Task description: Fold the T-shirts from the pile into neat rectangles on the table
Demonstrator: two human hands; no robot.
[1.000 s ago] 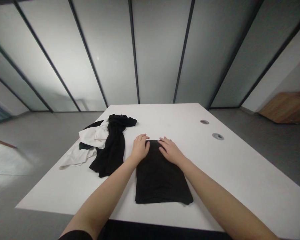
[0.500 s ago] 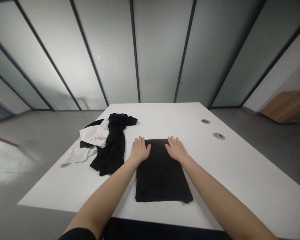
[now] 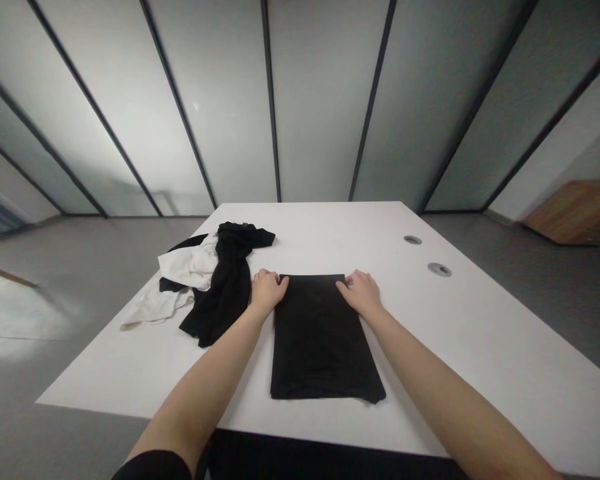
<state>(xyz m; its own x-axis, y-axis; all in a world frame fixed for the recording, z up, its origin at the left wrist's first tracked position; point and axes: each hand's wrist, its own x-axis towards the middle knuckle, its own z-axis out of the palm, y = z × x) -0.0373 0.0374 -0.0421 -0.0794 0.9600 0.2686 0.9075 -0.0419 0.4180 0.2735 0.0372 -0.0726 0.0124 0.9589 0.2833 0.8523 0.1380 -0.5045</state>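
Observation:
A black garment (image 3: pixel 325 340), folded into a neat rectangle, lies flat in front of me on the white table (image 3: pixel 345 233). My left hand (image 3: pixel 267 291) is at its far left corner, thumb on top and fingers curled round the edge. At the far right corner, my right hand (image 3: pixel 363 293) pinches the cloth the same way. The fingertips are partly hidden at both corners. What kind of garment it is cannot be made out from the fold.
To the left lies a loose heap with a crumpled black shirt (image 3: pixel 225 287) and white clothing (image 3: pixel 190 265). Two round cable holes, one nearer (image 3: pixel 439 269) and one farther (image 3: pixel 413 240), are set in the table's right side. Frosted glass panels (image 3: pixel 315 100) stand behind.
Both hands have gone from lying flat on the garment's far part, fingers spread, to gripping its two far corners. They have moved slightly outward. The garment has hardly shifted.

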